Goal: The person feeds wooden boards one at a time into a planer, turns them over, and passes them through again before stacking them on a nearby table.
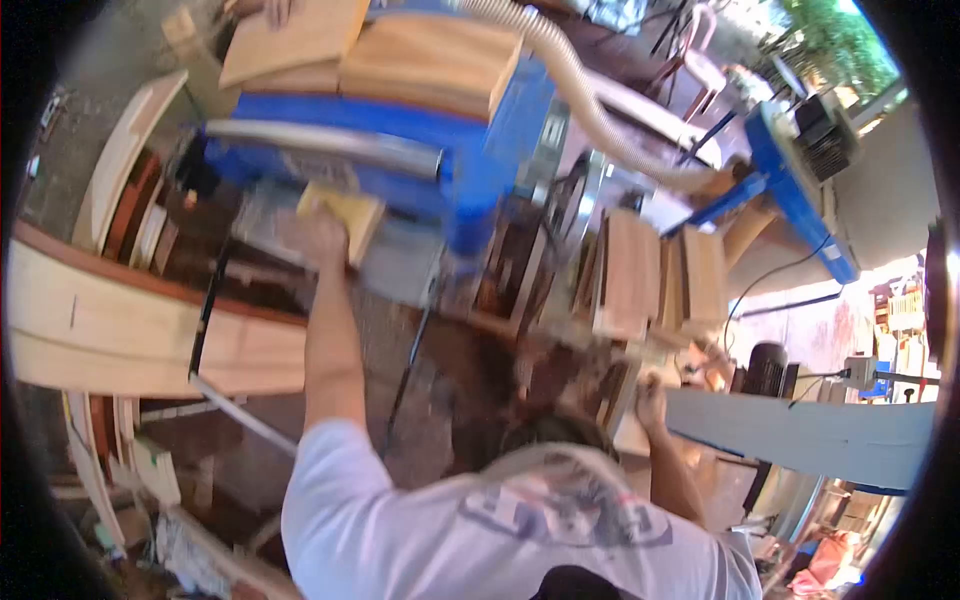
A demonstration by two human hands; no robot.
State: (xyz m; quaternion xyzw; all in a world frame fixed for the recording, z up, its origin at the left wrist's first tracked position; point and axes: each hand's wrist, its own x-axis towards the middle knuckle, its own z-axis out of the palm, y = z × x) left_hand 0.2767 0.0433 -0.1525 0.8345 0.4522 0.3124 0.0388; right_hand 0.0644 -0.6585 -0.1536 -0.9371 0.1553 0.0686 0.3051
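Observation:
My left hand (315, 235) reaches forward and is closed on the near end of a short yellowish wooden board (352, 222). That board lies on the metal bed of a blue thickness planer (345, 165), its far part close to the machine's front opening. Motion blur softens the fingers. Out to the right, my right hand (651, 402) is closed at the edge of a pale wooden board (630, 425), beside stacked boards (630, 275); its fingertips are partly hidden.
Planed boards (430, 60) lie on top of the machine, with another person's hand (278, 10) behind them. A ribbed hose (590, 110) runs toward a blue-framed blower (800, 190). Long planks (130, 320) stand at left, and a long grey surface (800, 430) at right.

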